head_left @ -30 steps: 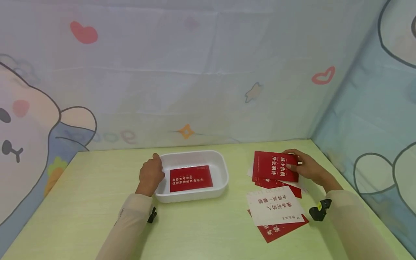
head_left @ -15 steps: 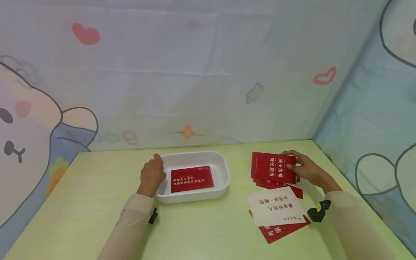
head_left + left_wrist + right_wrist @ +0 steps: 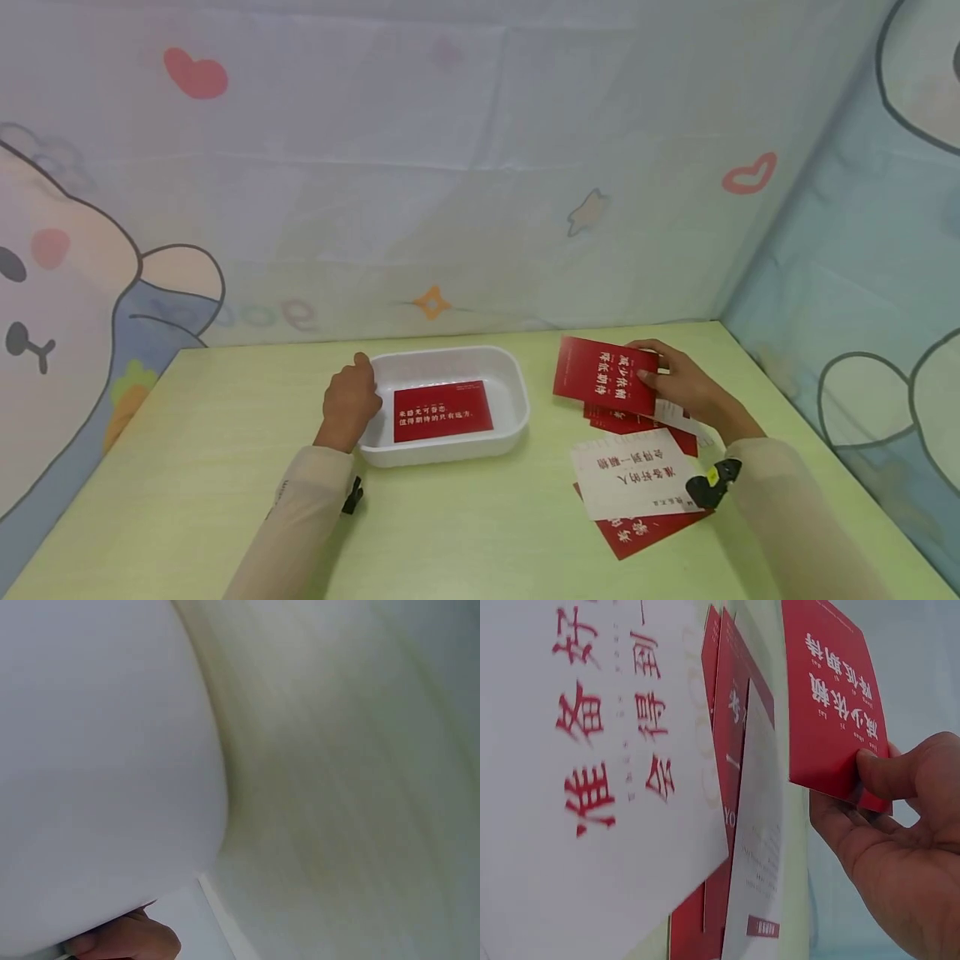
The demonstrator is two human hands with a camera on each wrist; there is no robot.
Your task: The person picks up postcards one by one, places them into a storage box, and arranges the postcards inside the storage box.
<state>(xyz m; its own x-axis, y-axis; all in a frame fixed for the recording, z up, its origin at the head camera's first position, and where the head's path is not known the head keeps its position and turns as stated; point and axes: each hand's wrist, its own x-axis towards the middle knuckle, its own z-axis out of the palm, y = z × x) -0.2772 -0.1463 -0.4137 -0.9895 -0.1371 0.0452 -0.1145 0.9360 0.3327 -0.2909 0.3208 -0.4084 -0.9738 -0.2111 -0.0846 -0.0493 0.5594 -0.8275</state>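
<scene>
In the head view my left hand (image 3: pixel 351 404) grips the left rim of a white plastic tray (image 3: pixel 435 455), whose smooth outer wall (image 3: pixel 105 765) fills much of the left wrist view. Flat inside the tray lies a red card (image 3: pixel 442 412) printed with white characters. My right hand (image 3: pixel 678 379) pinches another red card (image 3: pixel 596 375) by its right edge, thumb on the printed face and fingers behind. In the right wrist view that card (image 3: pixel 832 697) is tilted and raised above several overlapping red and white cards (image 3: pixel 757 847).
Nearer the front, a white card (image 3: pixel 633 475) with red writing partly covers a red card (image 3: pixel 652 533). Everything stands on a pale yellow-green table (image 3: pixel 450 533). A printed cloth backdrop (image 3: pixel 390 208) rises behind it, and another cloth (image 3: pixel 862 333) stands at the right.
My right hand has lifted the red card off the pile and moved it leftward, towards the tray. More of the cards beneath now shows. My left hand has stayed at the tray's rim.
</scene>
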